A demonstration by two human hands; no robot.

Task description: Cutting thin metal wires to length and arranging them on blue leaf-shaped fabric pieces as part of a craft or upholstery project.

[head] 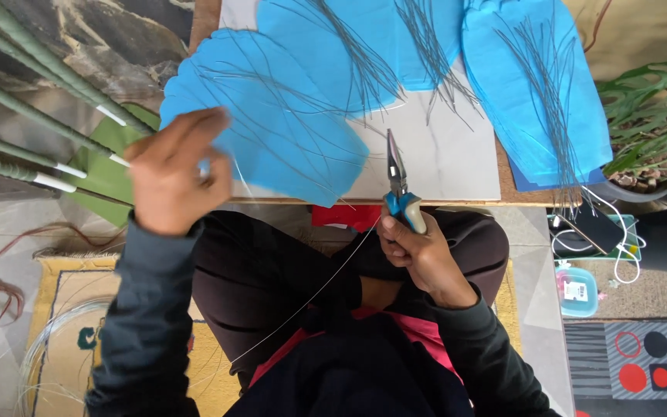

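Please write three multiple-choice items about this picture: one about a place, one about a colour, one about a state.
1. Where are the pliers?
A. in the right hand
B. on the rug
C. in the plant pot

2. What colour are the petal-shaped sheets?
A. red
B. blue
C. yellow

3. How is the left hand?
A. flat on the floor
B. raised, pinching a thin wire
C. holding a phone

Answers: 1 A, its fingers wrap the handles; 2 B, all sheets on the low table are blue; 3 B, the wire runs up to its fingertips.
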